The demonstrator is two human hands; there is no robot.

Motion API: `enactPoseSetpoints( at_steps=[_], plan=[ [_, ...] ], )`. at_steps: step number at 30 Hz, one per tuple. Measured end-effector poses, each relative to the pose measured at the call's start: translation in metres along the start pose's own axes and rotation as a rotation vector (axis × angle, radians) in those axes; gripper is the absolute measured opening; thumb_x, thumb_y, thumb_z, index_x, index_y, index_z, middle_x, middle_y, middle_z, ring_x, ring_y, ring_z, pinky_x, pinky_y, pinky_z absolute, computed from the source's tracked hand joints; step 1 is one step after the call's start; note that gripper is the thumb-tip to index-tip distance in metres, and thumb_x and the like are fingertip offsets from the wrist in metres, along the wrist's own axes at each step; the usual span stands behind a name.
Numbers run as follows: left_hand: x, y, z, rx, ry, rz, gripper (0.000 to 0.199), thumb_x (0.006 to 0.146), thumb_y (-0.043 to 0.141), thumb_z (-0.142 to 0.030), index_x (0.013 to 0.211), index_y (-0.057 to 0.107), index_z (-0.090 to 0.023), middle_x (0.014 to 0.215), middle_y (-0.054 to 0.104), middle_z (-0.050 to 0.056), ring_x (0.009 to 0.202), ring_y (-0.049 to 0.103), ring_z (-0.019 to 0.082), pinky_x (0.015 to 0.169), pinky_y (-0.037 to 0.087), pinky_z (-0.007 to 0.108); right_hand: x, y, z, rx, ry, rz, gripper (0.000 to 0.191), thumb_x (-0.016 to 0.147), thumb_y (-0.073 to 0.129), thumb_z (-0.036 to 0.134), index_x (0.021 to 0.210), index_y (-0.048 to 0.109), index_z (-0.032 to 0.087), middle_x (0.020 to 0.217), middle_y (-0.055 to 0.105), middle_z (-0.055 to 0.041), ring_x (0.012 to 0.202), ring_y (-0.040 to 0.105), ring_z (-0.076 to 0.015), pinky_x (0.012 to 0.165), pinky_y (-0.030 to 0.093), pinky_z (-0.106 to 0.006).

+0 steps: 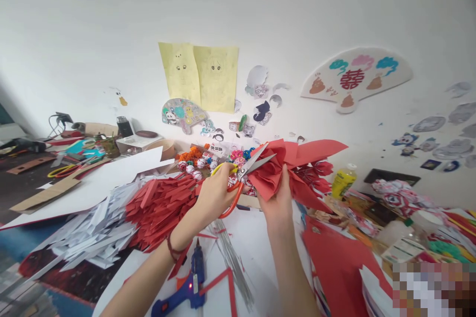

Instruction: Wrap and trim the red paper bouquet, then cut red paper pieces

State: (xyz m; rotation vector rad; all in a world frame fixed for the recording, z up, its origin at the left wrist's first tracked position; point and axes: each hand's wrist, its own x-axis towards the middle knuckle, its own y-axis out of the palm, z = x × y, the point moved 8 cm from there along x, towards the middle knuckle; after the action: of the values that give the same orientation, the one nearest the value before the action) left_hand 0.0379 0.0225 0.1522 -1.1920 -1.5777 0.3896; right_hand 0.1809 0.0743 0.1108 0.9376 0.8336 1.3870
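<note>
My left hand (218,192) is closed on a pair of scissors (256,162) with one yellow and one orange handle loop. The blades stand apart and point up to the right, against the left edge of some folded red paper (270,176). My right hand (278,200) grips that paper from below; its fingers are partly hidden behind the folds. Pointed red sheets stick out to the right of the bunch. Under my left forearm lies a blue glue gun (193,277) with a red light on it. Thin metal wires (233,262) lie between my forearms.
Heaps of red strips (163,208) and white strips (100,228) lie at the left. A red sheet (338,262) spreads at the right. Behind are small flower-like pieces (199,156) and a yellow bottle (344,182). Paper drawings (217,77) hang on the wall.
</note>
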Motion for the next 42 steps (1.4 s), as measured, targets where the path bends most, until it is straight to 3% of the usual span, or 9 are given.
enactPoseSetpoints(
  at_steps=[7,17,23,42],
  plan=[
    [-0.002,-0.002,0.001,-0.048,-0.065,0.012,0.032,0.087,0.053,-0.04,0.111,0.045,-0.02,0.084,0.063,0.004,0.078,0.064,0.023,0.059,0.037,0.026,-0.008,0.004,0.001,-0.05,-0.055,-0.003,0.038,0.084,0.062,0.049,0.113,0.066,0.025,0.121,0.068,-0.0005,0.108,0.065,-0.0188,0.103,0.048,-0.043],
    [-0.004,-0.004,0.005,-0.091,-0.044,-0.03,0.026,0.085,0.056,-0.037,0.105,0.047,-0.023,0.097,0.068,0.004,0.082,0.065,0.022,0.065,0.04,0.026,-0.011,0.005,-0.003,-0.052,-0.049,0.007,0.042,0.084,0.063,0.05,0.118,0.064,0.026,0.123,0.067,-0.0008,0.11,0.064,-0.0183,0.105,0.046,-0.042],
    [-0.002,-0.002,0.006,-0.102,-0.046,-0.019,0.021,0.084,0.057,-0.037,0.096,0.045,-0.023,0.087,0.067,0.001,0.076,0.065,0.021,0.063,0.039,0.025,-0.011,0.007,-0.004,-0.041,-0.045,0.048,0.04,0.084,0.062,0.049,0.117,0.065,0.026,0.124,0.066,-0.0017,0.109,0.064,-0.0187,0.102,0.048,-0.041],
    [-0.003,-0.001,0.003,-0.105,-0.011,-0.01,0.019,0.087,0.053,-0.037,0.087,0.041,-0.023,0.074,0.058,-0.003,0.066,0.056,0.016,0.06,0.034,0.022,-0.011,0.004,-0.003,-0.062,-0.063,0.015,0.043,0.083,0.063,0.05,0.118,0.064,0.026,0.124,0.066,-0.0023,0.113,0.063,-0.0199,0.103,0.047,-0.043]
  ],
)
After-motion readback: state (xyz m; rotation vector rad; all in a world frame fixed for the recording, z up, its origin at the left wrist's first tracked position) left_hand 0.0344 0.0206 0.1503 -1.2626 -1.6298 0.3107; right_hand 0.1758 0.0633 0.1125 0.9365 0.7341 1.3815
